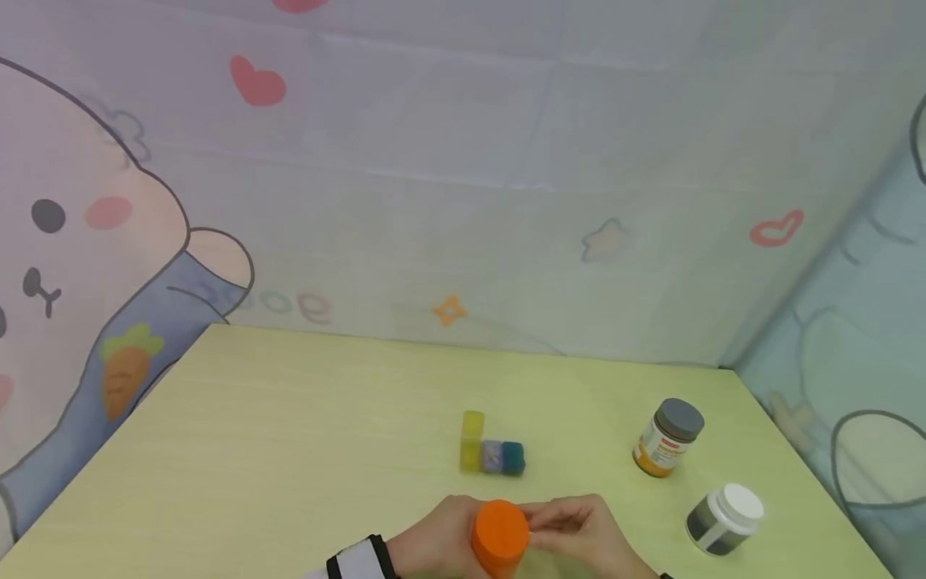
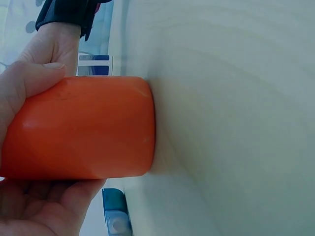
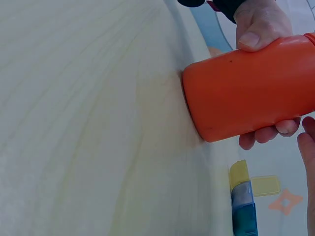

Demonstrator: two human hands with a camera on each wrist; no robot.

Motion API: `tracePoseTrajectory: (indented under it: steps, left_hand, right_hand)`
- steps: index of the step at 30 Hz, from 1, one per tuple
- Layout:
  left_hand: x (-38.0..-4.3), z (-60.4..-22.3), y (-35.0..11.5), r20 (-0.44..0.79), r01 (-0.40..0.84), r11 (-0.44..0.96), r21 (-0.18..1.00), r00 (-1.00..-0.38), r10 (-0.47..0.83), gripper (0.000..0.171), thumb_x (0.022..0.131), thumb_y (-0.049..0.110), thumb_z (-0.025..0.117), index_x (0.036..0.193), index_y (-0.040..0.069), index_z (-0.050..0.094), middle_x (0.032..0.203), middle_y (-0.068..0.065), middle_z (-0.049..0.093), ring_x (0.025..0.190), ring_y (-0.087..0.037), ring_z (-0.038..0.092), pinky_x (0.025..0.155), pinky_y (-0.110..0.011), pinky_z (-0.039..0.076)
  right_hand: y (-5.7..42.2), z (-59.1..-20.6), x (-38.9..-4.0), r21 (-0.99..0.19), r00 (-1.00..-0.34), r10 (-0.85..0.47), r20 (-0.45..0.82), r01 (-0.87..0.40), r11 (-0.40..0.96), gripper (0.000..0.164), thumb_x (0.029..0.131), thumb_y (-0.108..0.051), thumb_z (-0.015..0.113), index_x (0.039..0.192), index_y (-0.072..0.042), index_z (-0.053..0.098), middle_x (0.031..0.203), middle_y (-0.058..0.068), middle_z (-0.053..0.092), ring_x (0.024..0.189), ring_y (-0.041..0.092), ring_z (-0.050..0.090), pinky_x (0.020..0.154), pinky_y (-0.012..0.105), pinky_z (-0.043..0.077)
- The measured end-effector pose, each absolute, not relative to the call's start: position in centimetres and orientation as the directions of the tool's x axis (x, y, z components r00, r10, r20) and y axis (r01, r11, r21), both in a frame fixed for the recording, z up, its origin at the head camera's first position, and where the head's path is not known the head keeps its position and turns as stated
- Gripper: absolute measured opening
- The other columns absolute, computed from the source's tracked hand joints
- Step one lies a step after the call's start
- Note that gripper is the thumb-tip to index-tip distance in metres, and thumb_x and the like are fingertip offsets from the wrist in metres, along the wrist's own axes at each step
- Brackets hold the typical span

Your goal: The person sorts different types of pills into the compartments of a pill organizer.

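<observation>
An orange bottle (image 1: 501, 535) with an orange top stands at the table's near edge, its base at the tabletop in both wrist views. My left hand (image 1: 441, 535) grips it round the body. The thumb (image 3: 253, 39) lies on the near side and fingertips (image 3: 266, 133) show on the far side. My right hand (image 1: 579, 531) is at the bottle's right side, thumb and forefinger extended to just beside its top. Only part of its fingers (image 3: 308, 152) enters the right wrist view, so whether they press the bottle cannot be told.
Beyond the hands lie joined small blocks: yellow (image 1: 472, 442), lilac (image 1: 492, 456) and teal (image 1: 513, 457). To the right stand a grey-lidded jar (image 1: 667, 438) and a white-lidded jar (image 1: 725, 519). A printed cloth (image 1: 463, 161) hangs behind the table (image 1: 289, 434).
</observation>
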State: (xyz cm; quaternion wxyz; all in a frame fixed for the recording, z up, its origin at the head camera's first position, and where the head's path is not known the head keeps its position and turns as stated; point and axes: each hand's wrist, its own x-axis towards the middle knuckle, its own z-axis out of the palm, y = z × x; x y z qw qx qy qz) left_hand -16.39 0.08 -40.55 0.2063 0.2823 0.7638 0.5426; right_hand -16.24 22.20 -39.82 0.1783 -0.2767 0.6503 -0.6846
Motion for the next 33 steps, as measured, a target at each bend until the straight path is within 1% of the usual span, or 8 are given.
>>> tracePoseTrajectory:
  steps: [4,10,13,18,21,25,30,33]
  left_hand:
    - [-16.3,-40.5,0.1,-0.043,0.139,0.226,0.964,-0.76,0.649,0.042,0.064,0.007,0.08,0.1,0.025,0.067,0.087,0.012,0.064,0.076,-0.005,0.055,0.076,-0.023,0.044]
    - [-16.4,-40.3,0.0,-0.059,0.135,0.25,0.959,-0.768,0.638,0.043,0.062,0.002,0.08,0.098,0.022,0.067,0.084,0.011,0.064,0.074,-0.005,0.055,0.075,-0.022,0.043]
    - [-16.4,-40.2,0.0,-0.073,0.135,0.276,0.952,-0.773,0.63,0.042,0.062,0.003,0.08,0.098,0.022,0.066,0.084,0.011,0.063,0.074,-0.005,0.054,0.075,-0.022,0.043]
    - [-16.4,-40.2,0.0,-0.086,0.15,0.314,0.937,-0.775,0.626,0.034,0.065,0.01,0.08,0.093,0.022,0.065,0.077,0.01,0.062,0.07,-0.006,0.054,0.072,-0.022,0.043]
    - [-16.6,-40.4,0.1,-0.053,0.2,0.314,0.928,-0.763,0.644,0.032,0.065,0.012,0.08,0.093,0.019,0.066,0.076,0.013,0.062,0.068,-0.003,0.054,0.072,-0.02,0.043]
    - [-16.8,-40.6,0.2,0.002,0.275,0.306,0.911,-0.748,0.664,0.031,0.065,0.009,0.078,0.092,0.017,0.066,0.076,0.015,0.062,0.067,0.0,0.053,0.072,-0.017,0.043]
    - [-16.8,-40.6,0.0,0.05,0.353,0.33,0.875,-0.746,0.664,0.026,0.067,0.014,0.078,0.09,0.015,0.065,0.075,0.017,0.06,0.066,0.002,0.051,0.07,-0.016,0.043]
    - [-16.6,-40.5,-0.1,0.018,0.303,0.335,0.892,-0.764,0.645,0.026,0.065,0.014,0.08,0.087,0.016,0.065,0.073,0.016,0.06,0.065,0.0,0.052,0.068,-0.017,0.043]
  right_hand:
    - [22.3,-39.7,-15.7,-1.0,-0.833,-0.552,0.025,-0.016,-0.021,0.02,0.081,-0.005,0.066,0.1,-0.007,0.071,0.105,-0.004,0.066,0.098,0.012,0.062,0.08,0.025,0.049]
    - [21.9,-39.6,-14.5,-0.983,-0.82,-0.563,-0.104,0.169,-0.064,0.041,0.085,-0.005,0.061,0.125,-0.004,0.054,0.123,0.008,0.056,0.113,0.018,0.053,0.095,0.036,0.04]
    - [21.1,-39.5,-14.4,-0.989,-0.796,-0.589,-0.142,0.144,0.044,0.05,0.087,-0.01,0.059,0.135,-0.009,0.044,0.133,0.007,0.048,0.124,0.024,0.043,0.101,0.049,0.03]
    - [19.1,-39.0,-14.9,-0.973,-0.775,-0.606,-0.178,0.046,0.227,0.062,0.084,-0.02,0.064,0.139,-0.026,0.037,0.138,-0.003,0.043,0.128,0.031,0.032,0.095,0.067,0.02]
    - [18.1,-39.0,-15.4,-0.977,-0.762,-0.63,-0.147,0.014,0.211,0.069,0.081,-0.02,0.068,0.141,-0.027,0.034,0.14,0.0,0.04,0.125,0.025,0.037,0.1,0.055,0.027]
    - [17.5,-39.1,-15.8,-0.988,-0.729,-0.683,-0.038,-0.075,0.135,0.073,0.081,-0.018,0.068,0.143,-0.018,0.029,0.144,0.01,0.033,0.12,0.017,0.044,0.097,0.026,0.036]
    - [18.0,-39.0,-16.1,-0.987,-0.742,-0.67,-0.007,-0.102,0.123,0.066,0.083,-0.013,0.066,0.141,-0.018,0.034,0.143,0.011,0.035,0.121,0.011,0.043,0.096,0.02,0.035]
    - [18.8,-39.1,-16.3,-0.987,-0.738,-0.672,0.053,-0.142,0.078,0.064,0.082,-0.006,0.065,0.139,-0.013,0.038,0.139,0.012,0.04,0.123,0.011,0.043,0.096,0.02,0.035]
